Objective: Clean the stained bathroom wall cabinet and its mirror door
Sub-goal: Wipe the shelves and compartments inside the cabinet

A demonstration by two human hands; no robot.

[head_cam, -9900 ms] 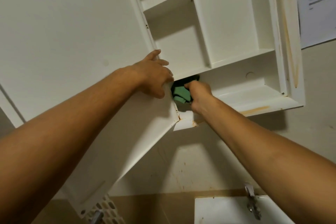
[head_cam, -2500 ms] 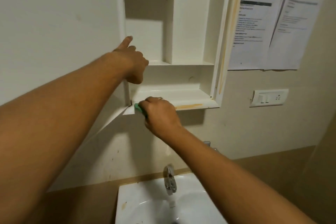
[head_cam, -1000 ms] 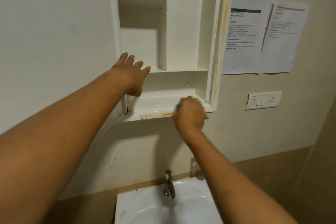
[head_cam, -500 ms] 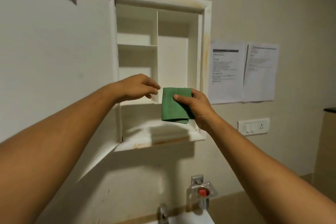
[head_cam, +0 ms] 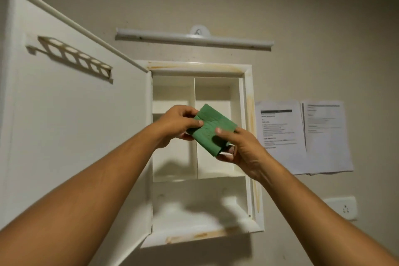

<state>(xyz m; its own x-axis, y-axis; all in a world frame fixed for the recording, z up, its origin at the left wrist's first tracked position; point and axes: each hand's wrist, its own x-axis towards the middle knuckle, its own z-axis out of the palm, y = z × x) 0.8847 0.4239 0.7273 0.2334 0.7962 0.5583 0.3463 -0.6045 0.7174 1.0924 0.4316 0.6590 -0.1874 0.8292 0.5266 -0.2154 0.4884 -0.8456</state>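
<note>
Well, farthest left the cabinet's door (head_cam: 75,125) stands swung wide open, its white inner face and a slotted rack (head_cam: 75,58) towards me; the mirror side is turned away and I can't see it. I'd guess the door will swing under any push, so it wants steadying at its free edge. Next, the left hand (head_cam: 177,123) pinches the left edge of the green cloth (head_cam: 212,130), which is held up in front of the open cabinet (head_cam: 248,84), touching no shelf. The right hand (head_cam: 239,149) clamps the cloth's lower right part, thumb in front, fingers behind. It looks light, soft and limp, folded into a pad, best held flat across the fingers. Orange-brown stains show on the frame's top, its right side and the bottom ledge (head_cam: 194,236).
</note>
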